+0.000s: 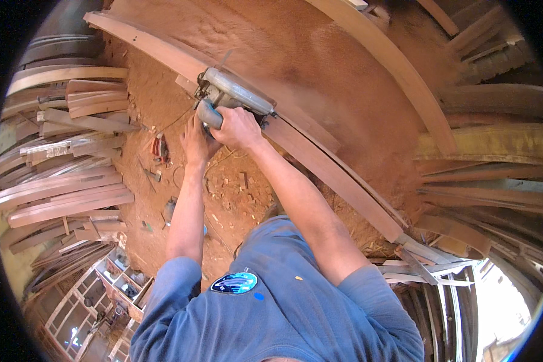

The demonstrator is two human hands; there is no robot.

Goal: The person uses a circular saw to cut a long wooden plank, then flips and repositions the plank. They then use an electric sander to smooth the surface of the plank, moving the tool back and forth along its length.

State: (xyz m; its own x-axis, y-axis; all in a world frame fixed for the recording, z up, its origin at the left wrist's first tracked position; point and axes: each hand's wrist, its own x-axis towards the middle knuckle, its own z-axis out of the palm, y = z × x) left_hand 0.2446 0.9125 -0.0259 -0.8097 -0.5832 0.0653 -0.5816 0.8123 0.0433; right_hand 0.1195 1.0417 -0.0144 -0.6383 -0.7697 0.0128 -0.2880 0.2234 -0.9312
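A handheld power tool [238, 90] with a grey, cylindrical body sits on a long wooden board [344, 184] that runs from the upper left to the lower right. I cannot tell its exact kind. My right hand [240, 128] is closed around its blue-grey handle [209, 114]. On the left side of that same handle, my left hand [195, 142] is closed too, its fingers partly hidden. The tool's underside, where it meets the wood, is out of sight. A thin strip of wood [377, 196] lies along the board's far edge.
Reddish-brown sawdust [368, 90] covers the ground. Timber stacks [72, 193] line the left, and more planks [489, 145] lie at the right. A long curved plank [398, 66] lies beyond the board. A small red tool [159, 149] and wood scraps [243, 180] lie on the near ground.
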